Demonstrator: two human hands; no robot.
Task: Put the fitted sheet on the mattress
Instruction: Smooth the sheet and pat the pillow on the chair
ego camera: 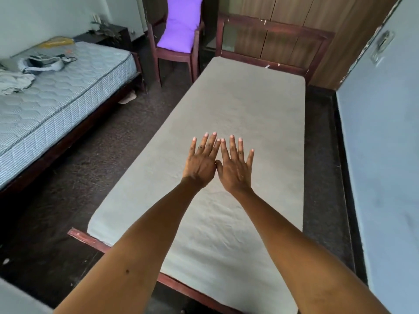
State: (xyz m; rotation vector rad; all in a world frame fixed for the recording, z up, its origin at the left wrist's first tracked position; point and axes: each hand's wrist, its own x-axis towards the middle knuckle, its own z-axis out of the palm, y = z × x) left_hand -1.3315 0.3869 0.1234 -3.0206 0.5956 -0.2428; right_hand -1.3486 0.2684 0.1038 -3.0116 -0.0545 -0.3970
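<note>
A pale grey-green fitted sheet covers the whole top of the narrow mattress on the dark wooden bed frame, with faint wrinkles across its near half. My left hand and my right hand are stretched out side by side over the middle of the sheet, palms down, fingers straight and spread. Their thumbs nearly touch. Neither hand holds anything. Whether the palms touch the sheet or hover just above it cannot be told.
A second bed with a bare quilted mattress stands at the left, carrying a white headset and crumpled cloth. A wooden chair holds a purple pillow. A blue wall runs along the right, dark floor between.
</note>
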